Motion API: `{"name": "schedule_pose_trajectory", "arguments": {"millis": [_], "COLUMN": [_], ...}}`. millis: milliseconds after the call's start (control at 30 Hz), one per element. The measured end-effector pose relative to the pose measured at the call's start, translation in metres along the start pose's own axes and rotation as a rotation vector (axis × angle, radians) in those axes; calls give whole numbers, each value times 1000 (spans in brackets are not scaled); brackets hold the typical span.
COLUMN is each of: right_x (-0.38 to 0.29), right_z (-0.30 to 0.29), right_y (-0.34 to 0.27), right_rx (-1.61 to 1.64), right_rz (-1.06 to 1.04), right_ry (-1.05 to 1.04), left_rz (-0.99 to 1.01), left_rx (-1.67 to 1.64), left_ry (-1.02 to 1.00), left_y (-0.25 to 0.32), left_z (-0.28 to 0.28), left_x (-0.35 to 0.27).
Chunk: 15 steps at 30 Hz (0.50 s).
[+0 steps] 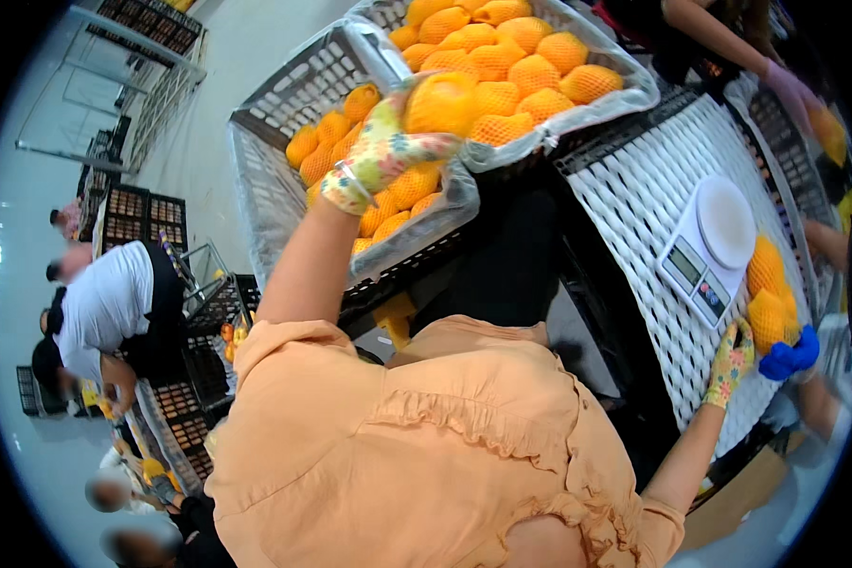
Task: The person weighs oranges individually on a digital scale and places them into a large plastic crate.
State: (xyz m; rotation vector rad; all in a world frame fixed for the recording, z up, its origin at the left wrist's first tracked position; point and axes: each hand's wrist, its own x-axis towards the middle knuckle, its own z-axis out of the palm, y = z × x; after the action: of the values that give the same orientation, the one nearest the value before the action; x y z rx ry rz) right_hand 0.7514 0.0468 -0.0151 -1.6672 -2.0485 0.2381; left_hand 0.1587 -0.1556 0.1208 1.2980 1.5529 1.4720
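My left hand (pixel 387 145), in a floral-print glove, grips a yellow-orange fruit (pixel 440 105) above two crates. Motion blurs it, so its wrapping is unclear. Below it is a plastic-lined crate (pixel 245 170) with fruits in orange foam nets (pixel 334 128). A second lined crate (pixel 642 96), fuller of netted fruit (pixel 532 74), adjoins it. On the right, my right hand (pixel 730 366), in a matching glove, rests on a white woven-pattern surface (pixel 632 234), with nothing visible in it. Just beyond its fingertips are a digital kitchen scale (pixel 710 245) and several netted fruits (pixel 770 291).
Another person's blue-gloved hand (pixel 788 353) touches the netted fruits near my right hand. At upper right, a pink-gloved hand (pixel 792 92) holds a fruit (pixel 828 135). People (pixel 110 312) bend over crates at left. Stacked black crates (pixel 142 213) stand farther back.
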Motion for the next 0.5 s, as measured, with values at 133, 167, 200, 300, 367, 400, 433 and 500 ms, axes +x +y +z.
{"name": "schedule_pose_trajectory", "arguments": {"millis": [133,167,200,300,367,400,433,500], "right_x": [-6,-7,-17,-37,-49,-57,-57,-54], "right_z": [-14,-12,-12,-19,-20,-21,-24,-33], "right_y": [-30,-40,-54,-69,-49,-31,-59,-75], "right_rx": [-84,-90,-43,-32,-22,-12,1,-21], "right_rz": [-14,-24,-44,-75,-124,-107,-106,-150], "right_ry": [-83,-80,-83,-114,-24,-13,-29,0], "left_rz": [-315,-407,-413,-633,-644,-635,-595,-631], "left_rx": [94,86,75,508,590,569,603,584], "left_ry": [241,232,230,131,-3,-105,-197,-267], "left_y": [-92,-110,-116,-136,-128,-115,-127,-167], "left_z": [-62,-66,-67,-51,-27,-11,-10,-26], "left_x": [-47,-52,-54,-46,-31,-26,-36,-53]}}
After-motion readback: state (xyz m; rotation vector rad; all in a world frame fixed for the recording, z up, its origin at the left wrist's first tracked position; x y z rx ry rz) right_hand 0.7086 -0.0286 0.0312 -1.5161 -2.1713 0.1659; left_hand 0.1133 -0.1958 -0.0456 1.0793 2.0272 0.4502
